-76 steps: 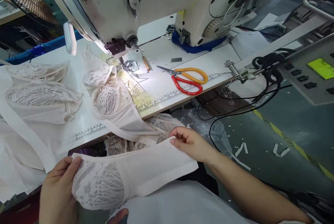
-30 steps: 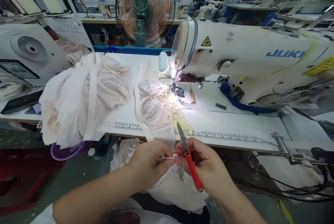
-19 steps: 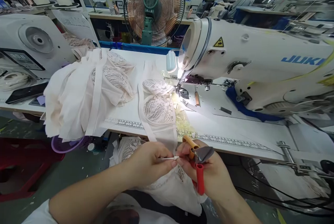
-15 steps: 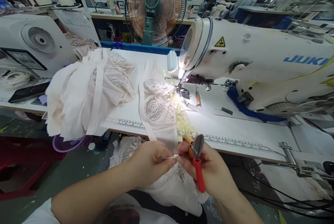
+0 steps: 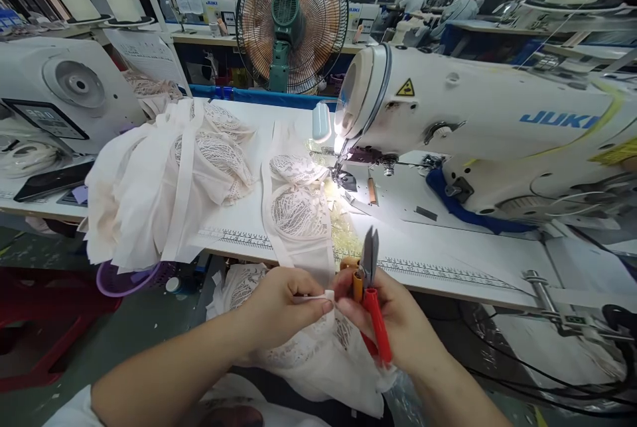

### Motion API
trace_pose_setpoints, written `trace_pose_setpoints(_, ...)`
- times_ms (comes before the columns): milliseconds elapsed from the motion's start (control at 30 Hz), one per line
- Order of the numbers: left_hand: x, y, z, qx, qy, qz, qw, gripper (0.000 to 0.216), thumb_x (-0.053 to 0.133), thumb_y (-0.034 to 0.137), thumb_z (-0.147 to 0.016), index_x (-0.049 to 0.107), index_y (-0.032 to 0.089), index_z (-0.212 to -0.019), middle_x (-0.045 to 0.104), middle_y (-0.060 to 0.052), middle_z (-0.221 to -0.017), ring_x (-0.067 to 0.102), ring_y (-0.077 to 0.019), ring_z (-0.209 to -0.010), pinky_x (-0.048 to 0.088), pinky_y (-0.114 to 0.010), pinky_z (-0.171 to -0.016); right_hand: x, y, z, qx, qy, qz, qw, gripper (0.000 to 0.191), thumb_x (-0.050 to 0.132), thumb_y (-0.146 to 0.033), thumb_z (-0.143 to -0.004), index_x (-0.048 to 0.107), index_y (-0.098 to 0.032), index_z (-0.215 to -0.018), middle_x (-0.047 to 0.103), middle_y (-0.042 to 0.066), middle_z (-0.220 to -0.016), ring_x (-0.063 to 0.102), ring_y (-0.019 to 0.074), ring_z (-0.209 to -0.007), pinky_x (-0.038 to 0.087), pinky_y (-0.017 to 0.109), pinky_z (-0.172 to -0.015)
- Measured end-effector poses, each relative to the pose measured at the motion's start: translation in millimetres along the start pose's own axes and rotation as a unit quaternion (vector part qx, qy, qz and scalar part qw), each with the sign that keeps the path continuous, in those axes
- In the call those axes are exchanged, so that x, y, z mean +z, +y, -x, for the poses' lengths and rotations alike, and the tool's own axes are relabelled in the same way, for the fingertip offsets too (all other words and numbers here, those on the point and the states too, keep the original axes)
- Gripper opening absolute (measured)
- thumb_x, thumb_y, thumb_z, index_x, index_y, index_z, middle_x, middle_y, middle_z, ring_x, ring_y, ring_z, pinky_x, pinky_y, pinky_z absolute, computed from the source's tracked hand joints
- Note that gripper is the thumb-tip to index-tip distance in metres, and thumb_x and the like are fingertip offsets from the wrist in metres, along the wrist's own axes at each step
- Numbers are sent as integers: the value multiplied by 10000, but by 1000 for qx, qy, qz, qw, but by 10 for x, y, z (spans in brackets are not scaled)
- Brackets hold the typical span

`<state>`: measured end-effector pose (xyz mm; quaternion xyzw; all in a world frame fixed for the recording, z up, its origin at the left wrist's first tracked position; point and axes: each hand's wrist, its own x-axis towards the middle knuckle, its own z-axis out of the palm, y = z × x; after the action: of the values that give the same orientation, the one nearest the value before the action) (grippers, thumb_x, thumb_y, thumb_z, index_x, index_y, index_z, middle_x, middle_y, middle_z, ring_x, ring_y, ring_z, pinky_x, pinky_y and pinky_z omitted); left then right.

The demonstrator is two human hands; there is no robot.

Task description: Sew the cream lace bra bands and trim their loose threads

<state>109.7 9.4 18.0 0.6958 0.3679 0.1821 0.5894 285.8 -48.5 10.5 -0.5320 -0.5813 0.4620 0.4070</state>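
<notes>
My left hand (image 5: 283,304) is closed in a pinch on a narrow white fabric strip (image 5: 328,296), its end poking out past the fingertips. Close against it, my right hand (image 5: 398,317) grips scissors (image 5: 369,258) with red and orange handles, blades pointing up and slightly parted. The thumb and forefinger of that hand are near the strip's end; whether they touch it I cannot tell. A cream lace bra (image 5: 299,211) lies on the table before the hands, reaching up to the sewing machine's needle area. More cream lace fabric (image 5: 318,354) hangs over my lap below.
On the right stands a white sewing machine (image 5: 468,95), lamp lit. A heap of cream lace bras (image 5: 164,175) covers the table's left, beside another machine (image 5: 70,92). A small orange-handled tool (image 5: 372,189) lies near the needle. A fan (image 5: 286,16) stands behind; a purple basket (image 5: 119,281) sits below.
The scissors have turned in my right hand, so the blades stand more upright and show apart. The strip's end now sticks up at my left fingertips. The view has shifted slightly.
</notes>
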Motion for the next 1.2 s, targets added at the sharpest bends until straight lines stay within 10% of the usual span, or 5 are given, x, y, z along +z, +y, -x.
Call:
trace_pose_setpoints(267, -62, -1, 0, -56, -35, 41, 997, 268, 560, 344, -724, 487, 167, -537, 414, 33, -527, 365, -82, -462, 272, -218, -426, -250, 126, 204, -9, -205, 145, 968, 544, 298, -744, -802, 398, -215, -724, 432, -8, -680, 356, 140, -577, 304, 263, -498)
trace_pose_setpoints(1200, -142, -95, -74, -112, -72, 131, 982, 254, 634, 319, -676, 506, 157, -528, 347, 71, -457, 262, -62, -443, 193, -241, -446, -87, 349, 305, 66, -161, 278, 945, 373, 468, -496, -830, 296, -226, -638, 411, -21, -622, 370, 139, -553, 282, 253, -509)
